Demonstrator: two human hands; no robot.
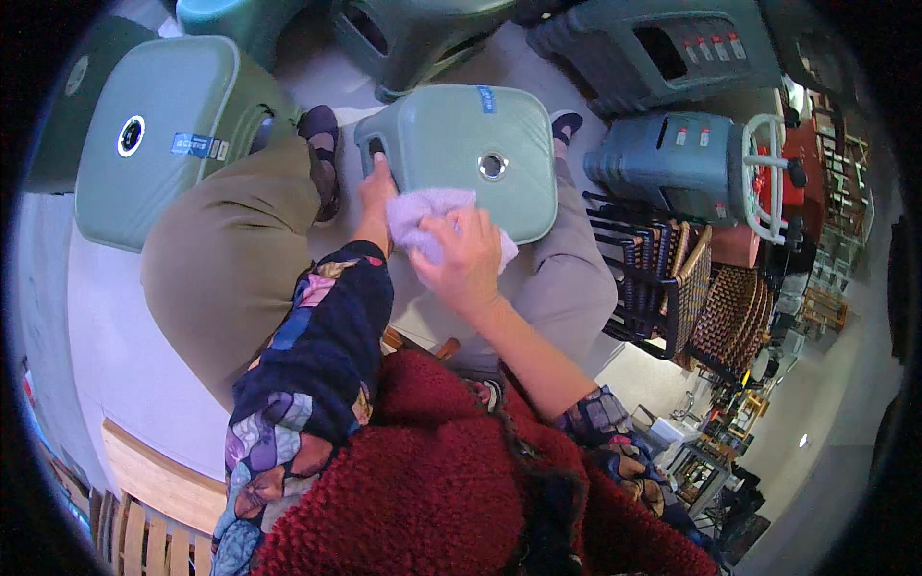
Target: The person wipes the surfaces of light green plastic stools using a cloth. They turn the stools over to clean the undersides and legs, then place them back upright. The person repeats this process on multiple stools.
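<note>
A pale green plastic stool (439, 155) stands between my knees, its seat towards me. The seat has a round ringed hole (493, 165) and a blue sticker (488, 99) at the far edge. My left hand (376, 194) grips the stool's left side by the side opening, thumb up; its other fingers are hidden. In my right hand (464, 252) is a bunched pale purple cloth (425, 216), pressed against the near left edge of the seat. The cloth hides that corner.
Another green stool (162, 93) stands at my left knee. Grey-green stools (425, 36) are beyond, with a stack of stools (663, 54) at far right. A blue-grey stool stack (663, 165) lies beside a white metal frame (767, 176). Woven chairs (677, 281) stand right; a wooden bench (166, 468) lower left.
</note>
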